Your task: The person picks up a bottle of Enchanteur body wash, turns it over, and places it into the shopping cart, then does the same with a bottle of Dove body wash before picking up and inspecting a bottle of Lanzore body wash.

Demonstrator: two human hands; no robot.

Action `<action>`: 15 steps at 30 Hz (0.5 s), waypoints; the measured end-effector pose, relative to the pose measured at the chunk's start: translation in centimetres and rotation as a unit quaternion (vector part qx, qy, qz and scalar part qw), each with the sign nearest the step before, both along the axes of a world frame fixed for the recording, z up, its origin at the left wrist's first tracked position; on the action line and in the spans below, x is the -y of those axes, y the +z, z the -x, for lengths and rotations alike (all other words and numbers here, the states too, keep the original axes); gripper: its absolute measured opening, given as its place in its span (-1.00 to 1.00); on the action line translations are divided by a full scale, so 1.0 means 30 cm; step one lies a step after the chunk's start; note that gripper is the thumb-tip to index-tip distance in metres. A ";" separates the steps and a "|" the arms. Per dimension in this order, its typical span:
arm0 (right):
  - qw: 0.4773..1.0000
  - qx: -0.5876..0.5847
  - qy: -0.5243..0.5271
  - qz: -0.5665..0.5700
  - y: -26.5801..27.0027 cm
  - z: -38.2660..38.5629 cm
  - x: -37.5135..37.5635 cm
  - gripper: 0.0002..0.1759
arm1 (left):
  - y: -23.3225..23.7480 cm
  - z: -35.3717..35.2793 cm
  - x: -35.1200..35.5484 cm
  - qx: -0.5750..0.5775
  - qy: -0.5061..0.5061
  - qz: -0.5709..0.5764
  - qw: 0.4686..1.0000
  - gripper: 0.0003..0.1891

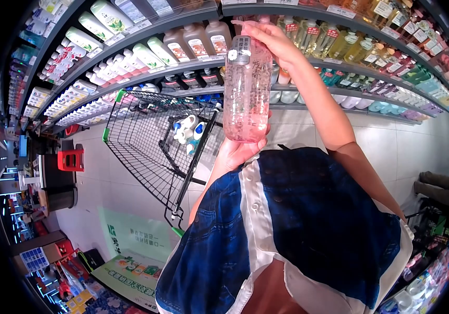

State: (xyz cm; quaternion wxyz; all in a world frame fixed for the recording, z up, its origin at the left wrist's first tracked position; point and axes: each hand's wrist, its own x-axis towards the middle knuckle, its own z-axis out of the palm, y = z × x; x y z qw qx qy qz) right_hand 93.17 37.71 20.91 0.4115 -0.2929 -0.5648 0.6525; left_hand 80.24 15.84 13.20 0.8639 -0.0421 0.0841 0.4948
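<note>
Clearly, I see the pink bottle [248,99] held at both ends
Right hand [272,42] pinches the far end, left hand [234,153] cups the near one; I would support both evenly

A shiny pink bottle [245,110] and a wire cart [141,141]
The bottle looks like smooth, see-through plastic. The cart is thin black metal wire, with green plastic caps [105,134] at its corners. The blue top [318,204] is creased cloth with a white cloth strip [254,196]. Paper price tags [342,11] line the front edge of the shelf [308,9]. The tile floor [91,193] looks smooth.
</note>
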 end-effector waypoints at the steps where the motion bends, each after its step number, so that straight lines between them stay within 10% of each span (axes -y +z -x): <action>1: 1.000 0.003 0.001 0.002 0.003 -0.001 0.002 -0.52 | 0.002 0.000 0.000 0.002 -0.001 -0.001 1.000 -0.45; 15: 1.000 -0.015 -0.016 -0.001 0.011 0.002 0.020 -0.56 | 0.000 -0.003 -0.004 -0.029 0.003 -0.010 1.000 -0.45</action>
